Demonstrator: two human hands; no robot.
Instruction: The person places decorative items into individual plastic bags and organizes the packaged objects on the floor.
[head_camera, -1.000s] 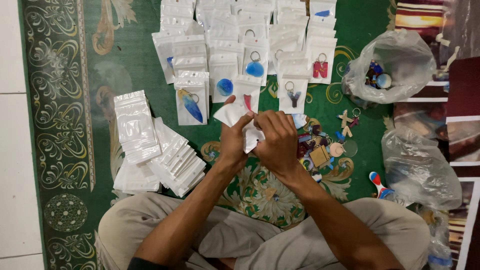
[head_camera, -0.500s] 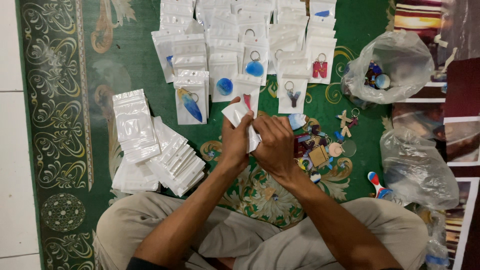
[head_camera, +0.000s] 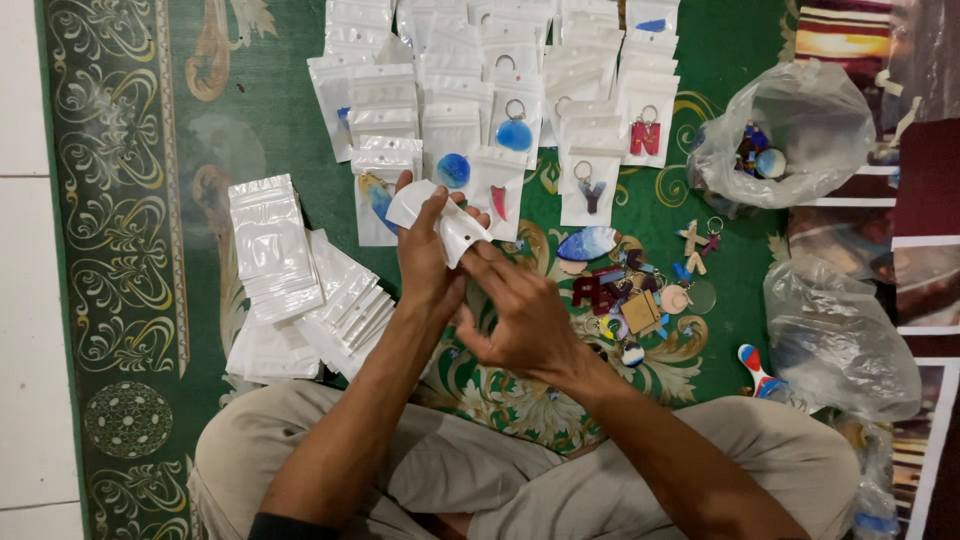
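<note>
I sit cross-legged on a green patterned carpet (head_camera: 290, 130). My left hand (head_camera: 428, 262) holds a small white zip pouch (head_camera: 440, 222) by its edge, thumb on top. My right hand (head_camera: 520, 318) sits just below and right of the pouch, its fingers touching the pouch's lower corner. Rows of filled white pouches (head_camera: 500, 100), several showing keychains, lie beyond my hands. A loose heap of coloured keychains (head_camera: 630, 295) lies to the right of my right hand.
Stacks of empty white pouches (head_camera: 300, 290) lie to the left of my left arm. Two clear plastic bags sit at the right, one (head_camera: 790, 135) holding keychains, another (head_camera: 835, 335) crumpled. White floor tile (head_camera: 25, 300) borders the carpet on the left.
Both hands have shifted the pouch left and slightly up. My right hand has dropped lower and now touches only the pouch's bottom corner.
</note>
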